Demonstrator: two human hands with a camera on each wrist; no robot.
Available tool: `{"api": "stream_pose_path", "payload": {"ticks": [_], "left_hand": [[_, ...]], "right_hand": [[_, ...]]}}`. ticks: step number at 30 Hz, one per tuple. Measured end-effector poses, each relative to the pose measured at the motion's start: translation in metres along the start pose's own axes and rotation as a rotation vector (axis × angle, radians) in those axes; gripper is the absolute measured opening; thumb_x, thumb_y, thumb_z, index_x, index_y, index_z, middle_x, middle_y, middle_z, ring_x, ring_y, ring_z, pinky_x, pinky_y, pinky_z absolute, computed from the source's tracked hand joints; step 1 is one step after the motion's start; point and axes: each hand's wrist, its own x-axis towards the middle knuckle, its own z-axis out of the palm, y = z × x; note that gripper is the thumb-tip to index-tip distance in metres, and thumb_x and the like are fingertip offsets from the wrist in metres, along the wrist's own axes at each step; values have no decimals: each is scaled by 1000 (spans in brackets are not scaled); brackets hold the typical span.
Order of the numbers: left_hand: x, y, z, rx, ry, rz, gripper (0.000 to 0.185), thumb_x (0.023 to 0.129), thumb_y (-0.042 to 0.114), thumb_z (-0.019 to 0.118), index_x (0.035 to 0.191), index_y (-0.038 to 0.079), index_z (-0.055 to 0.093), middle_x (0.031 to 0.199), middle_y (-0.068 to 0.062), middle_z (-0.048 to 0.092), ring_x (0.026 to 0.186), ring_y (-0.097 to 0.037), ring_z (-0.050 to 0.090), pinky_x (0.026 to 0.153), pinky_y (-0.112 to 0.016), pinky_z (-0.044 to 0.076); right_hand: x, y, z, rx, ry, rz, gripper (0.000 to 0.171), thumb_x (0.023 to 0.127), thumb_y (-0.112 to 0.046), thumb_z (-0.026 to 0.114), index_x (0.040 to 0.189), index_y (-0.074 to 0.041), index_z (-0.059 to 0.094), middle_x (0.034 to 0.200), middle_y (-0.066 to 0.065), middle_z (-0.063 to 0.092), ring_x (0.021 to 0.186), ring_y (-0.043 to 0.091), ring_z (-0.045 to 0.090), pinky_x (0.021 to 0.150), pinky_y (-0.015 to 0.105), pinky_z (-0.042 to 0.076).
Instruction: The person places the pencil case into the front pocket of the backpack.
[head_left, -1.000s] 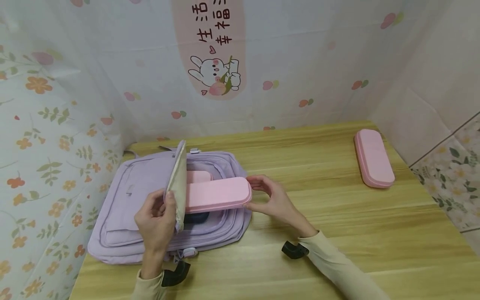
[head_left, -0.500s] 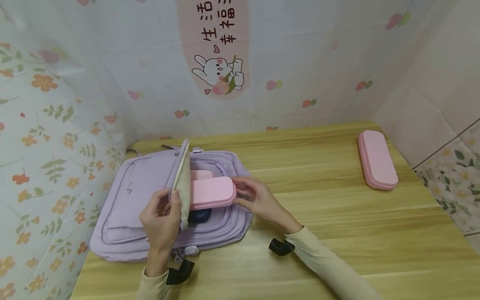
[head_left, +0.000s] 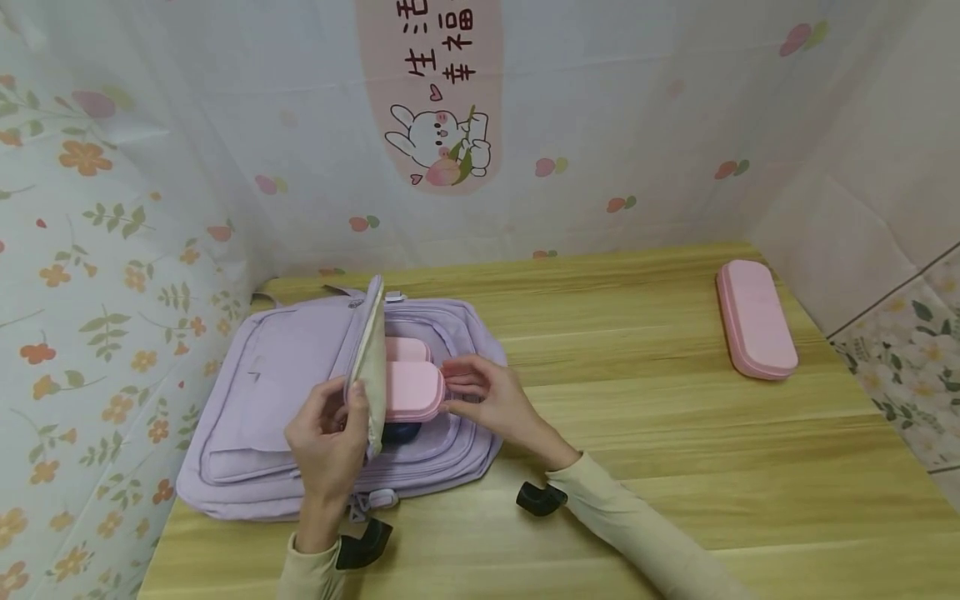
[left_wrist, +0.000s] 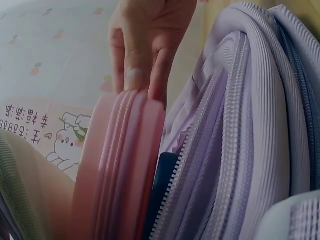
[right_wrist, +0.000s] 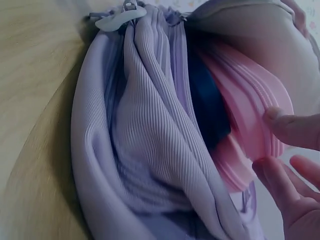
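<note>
A lilac backpack (head_left: 258,392) lies on the table with its front pocket unzipped. My left hand (head_left: 330,429) grips the edge of the pocket flap (head_left: 371,367) and holds it up, its cream lining showing. With thumb and fingers, my right hand (head_left: 498,404) pinches the near end of a pink zippered case (head_left: 415,390), which is partly inside the pocket; the flap hides its far end. A second pink case (head_left: 408,348) sits behind it in the pocket. Beside them is a dark blue object (right_wrist: 205,100), mostly covered.
Another pink case (head_left: 757,319) lies at the right end of the wooden table (head_left: 622,333). Patterned curtains (head_left: 615,125) stand behind and at the left. A strap buckle (head_left: 382,498) rests at the backpack's near side.
My right hand has moved left, sliding the pink case deeper into the pocket, so less of it shows. The left hand keeps holding the flap up.
</note>
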Motion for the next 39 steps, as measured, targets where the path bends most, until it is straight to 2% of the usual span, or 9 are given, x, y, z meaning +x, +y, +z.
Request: {"api": "stream_pose_path", "payload": {"ticks": [12, 16, 20, 24, 30, 33, 39], "left_hand": [[-4, 0, 1, -3, -23, 26, 10, 83, -18, 62, 91, -17, 67, 84, 2, 71, 71, 1, 67, 63, -12, 57], [-7, -1, 1, 10, -35, 25, 11, 83, -18, 63, 92, -16, 68, 80, -11, 72, 71, 2, 66, 61, -11, 56], [-11, -2, 0, 46, -66, 21, 12, 82, -17, 65, 93, -14, 69, 78, -25, 70, 69, 4, 65, 58, -9, 54], [-14, -2, -2, 71, -75, 8, 13, 82, -17, 65, 94, -13, 70, 79, -27, 71, 69, 5, 64, 59, -8, 54], [-17, -3, -6, 82, -52, -12, 15, 83, -18, 64, 96, -14, 70, 80, -28, 71, 72, 4, 66, 62, -9, 55], [-19, -3, -6, 90, -44, -18, 15, 83, -18, 64, 96, -14, 70, 79, -29, 70, 70, 5, 65, 60, -8, 54], [-22, -4, -6, 114, -31, -20, 15, 83, -17, 65, 97, -14, 69, 75, -27, 69, 64, 6, 62, 53, -7, 51]], "right_hand": [[3, 3, 24, 7, 35, 16, 51, 76, 14, 79, 122, 13, 57, 121, 32, 65, 108, 45, 68, 94, 34, 59], [1, 6, 25, -13, 17, 3, 50, 78, 10, 80, 123, 12, 59, 121, 30, 66, 108, 42, 69, 93, 35, 59], [-3, 7, 18, -9, -14, 5, 47, 82, 11, 77, 124, 11, 58, 123, 30, 64, 111, 43, 68, 95, 38, 58], [-3, 4, 9, -13, -32, 9, 42, 85, 13, 71, 124, 13, 57, 123, 33, 63, 113, 48, 65, 97, 39, 57], [0, 0, -7, -66, -31, 7, 36, 89, 11, 67, 123, 13, 57, 123, 37, 61, 114, 51, 63, 97, 34, 57], [-1, -1, -16, -111, -5, 13, 34, 90, 9, 67, 123, 10, 59, 123, 34, 63, 113, 47, 64, 97, 35, 57], [-5, -3, -36, -265, 98, 15, 32, 91, 2, 69, 122, 4, 64, 123, 24, 68, 118, 37, 64, 106, 47, 51]]}}
